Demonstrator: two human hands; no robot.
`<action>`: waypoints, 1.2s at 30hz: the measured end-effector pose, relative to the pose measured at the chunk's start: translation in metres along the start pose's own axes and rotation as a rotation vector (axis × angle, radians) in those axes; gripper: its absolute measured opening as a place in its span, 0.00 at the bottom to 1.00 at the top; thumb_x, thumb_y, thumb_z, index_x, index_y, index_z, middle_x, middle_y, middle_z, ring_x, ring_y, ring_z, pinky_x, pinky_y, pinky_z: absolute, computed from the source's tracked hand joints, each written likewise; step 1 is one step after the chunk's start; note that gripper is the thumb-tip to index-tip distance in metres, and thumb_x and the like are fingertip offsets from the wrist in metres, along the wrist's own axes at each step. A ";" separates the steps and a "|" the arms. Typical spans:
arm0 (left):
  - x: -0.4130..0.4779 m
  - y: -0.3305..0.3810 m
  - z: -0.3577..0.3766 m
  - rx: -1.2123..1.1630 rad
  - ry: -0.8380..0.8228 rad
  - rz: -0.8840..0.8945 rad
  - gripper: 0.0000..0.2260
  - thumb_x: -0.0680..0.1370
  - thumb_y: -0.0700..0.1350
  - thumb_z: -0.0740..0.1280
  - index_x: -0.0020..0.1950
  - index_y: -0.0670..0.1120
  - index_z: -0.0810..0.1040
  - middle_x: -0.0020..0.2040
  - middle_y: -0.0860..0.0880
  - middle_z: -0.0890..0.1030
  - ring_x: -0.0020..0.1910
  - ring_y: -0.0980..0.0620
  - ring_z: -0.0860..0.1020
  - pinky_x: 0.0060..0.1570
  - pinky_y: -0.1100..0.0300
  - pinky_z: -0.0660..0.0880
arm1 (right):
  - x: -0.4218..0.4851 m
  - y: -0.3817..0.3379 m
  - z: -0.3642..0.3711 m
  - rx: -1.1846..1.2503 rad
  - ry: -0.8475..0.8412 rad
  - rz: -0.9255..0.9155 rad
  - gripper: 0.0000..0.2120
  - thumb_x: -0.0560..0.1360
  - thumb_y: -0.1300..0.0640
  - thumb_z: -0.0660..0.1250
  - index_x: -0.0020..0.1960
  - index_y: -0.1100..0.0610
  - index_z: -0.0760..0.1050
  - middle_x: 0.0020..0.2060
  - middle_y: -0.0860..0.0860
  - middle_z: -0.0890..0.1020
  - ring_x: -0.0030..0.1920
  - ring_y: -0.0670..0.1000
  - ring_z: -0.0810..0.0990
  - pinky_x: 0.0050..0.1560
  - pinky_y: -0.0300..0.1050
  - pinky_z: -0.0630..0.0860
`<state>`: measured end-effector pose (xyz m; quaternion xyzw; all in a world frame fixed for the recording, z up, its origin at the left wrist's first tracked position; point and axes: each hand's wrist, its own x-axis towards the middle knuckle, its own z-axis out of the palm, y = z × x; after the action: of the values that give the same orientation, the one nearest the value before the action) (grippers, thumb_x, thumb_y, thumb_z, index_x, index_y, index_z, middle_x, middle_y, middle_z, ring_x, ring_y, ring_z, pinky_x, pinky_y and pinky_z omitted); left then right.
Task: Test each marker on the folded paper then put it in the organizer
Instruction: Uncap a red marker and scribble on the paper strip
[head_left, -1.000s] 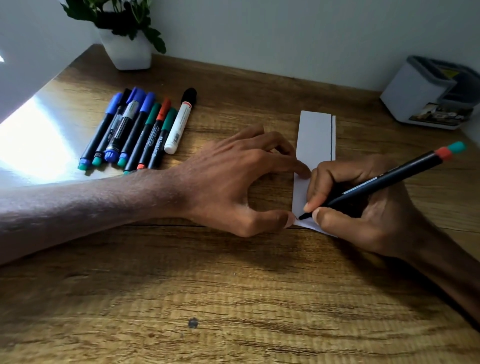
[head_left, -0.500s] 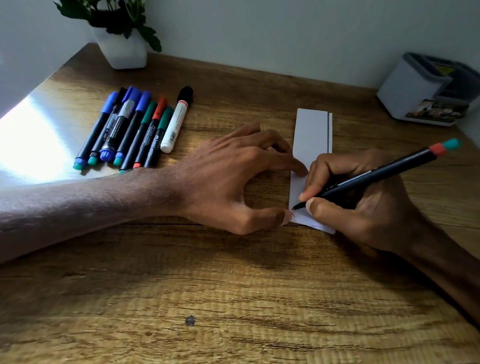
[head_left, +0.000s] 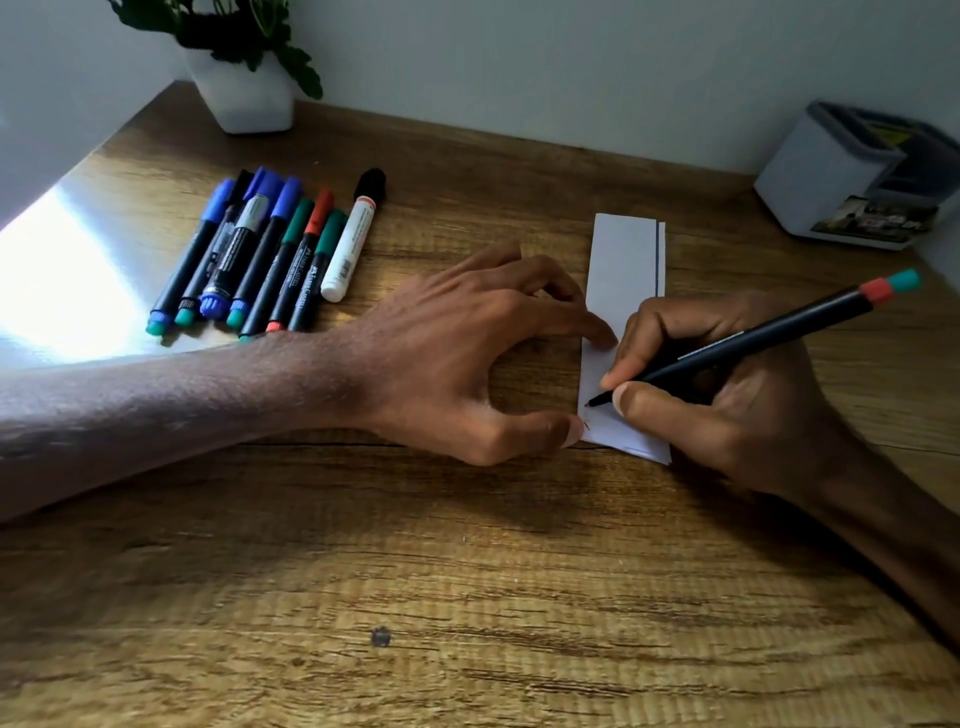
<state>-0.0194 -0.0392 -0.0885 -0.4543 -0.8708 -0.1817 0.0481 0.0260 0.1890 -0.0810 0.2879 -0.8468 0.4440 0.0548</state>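
A narrow folded white paper (head_left: 621, 265) lies on the wooden desk, with a dark line along its right edge. My left hand (head_left: 467, 353) presses its left edge down with forefinger and thumb spread. My right hand (head_left: 727, 395) grips a black marker (head_left: 769, 338) with a red and teal end; its tip touches the paper's lower left part, near a small red mark. Several capped markers (head_left: 270, 254) with blue, green, red and black caps lie side by side at the left. The grey organizer (head_left: 831, 171) stands at the far right by the wall.
A white pot with a green plant (head_left: 244, 98) stands at the back left corner. Bright glare covers the desk's left edge (head_left: 57, 280). A wall runs along the back of the desk. A small dark spot (head_left: 381, 636) marks the near desk surface.
The marker tip has shifted slightly along the paper's lower part and a small red mark now shows there. My left hand stays pressed on the paper. The view has shifted a little.
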 end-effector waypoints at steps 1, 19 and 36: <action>0.000 0.000 0.000 0.001 -0.002 -0.002 0.33 0.73 0.69 0.63 0.76 0.59 0.69 0.71 0.56 0.71 0.63 0.59 0.65 0.48 0.60 0.74 | 0.000 0.000 0.000 -0.002 0.002 0.002 0.07 0.68 0.56 0.70 0.38 0.60 0.81 0.33 0.53 0.83 0.33 0.56 0.82 0.30 0.58 0.76; 0.000 0.000 0.000 -0.006 0.006 -0.010 0.32 0.73 0.69 0.64 0.76 0.59 0.69 0.71 0.56 0.71 0.63 0.59 0.66 0.46 0.62 0.73 | 0.003 0.000 0.001 -0.026 0.032 0.012 0.07 0.69 0.56 0.70 0.38 0.60 0.81 0.33 0.51 0.83 0.34 0.51 0.81 0.33 0.40 0.76; -0.001 0.002 0.000 0.019 0.023 -0.010 0.33 0.73 0.70 0.63 0.76 0.58 0.69 0.71 0.56 0.71 0.64 0.59 0.65 0.48 0.50 0.79 | -0.001 -0.005 0.000 0.036 -0.065 -0.035 0.06 0.67 0.57 0.71 0.36 0.60 0.80 0.32 0.49 0.82 0.31 0.51 0.80 0.27 0.50 0.76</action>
<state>-0.0173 -0.0393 -0.0884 -0.4471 -0.8743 -0.1787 0.0615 0.0293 0.1868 -0.0775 0.3178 -0.8348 0.4486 0.0297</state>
